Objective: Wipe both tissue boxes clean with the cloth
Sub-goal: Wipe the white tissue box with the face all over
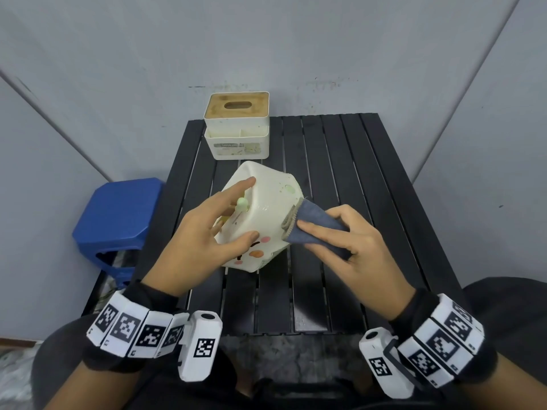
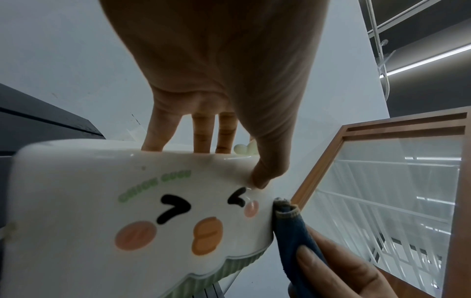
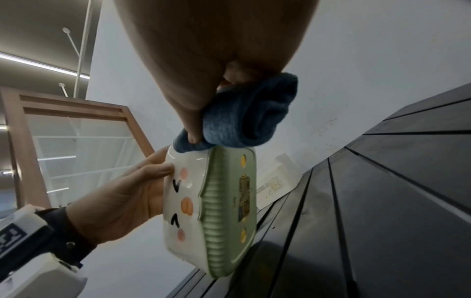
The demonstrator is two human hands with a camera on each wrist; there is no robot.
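Slatted table [image 1: 370, 179], left-hand [image 1: 204, 232] grip tilting tissue box [image 1: 266, 208], cloth [image 1: 313, 229] alongside

Head view high, facing down; wrist views close, upward, sharing the duck-faced tissue box [image 2: 132, 211].

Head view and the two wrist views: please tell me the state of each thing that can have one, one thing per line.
Cartoon tissue box: lifted, tilted, off the table.
Cloth: folded, pressed against that box's side.
Left hand: grips the cartoon tissue box.
Right hand: holds the cloth.
Wooden-lid tissue box: upright on the table, untouched.
Blue stool: standing beside the table.
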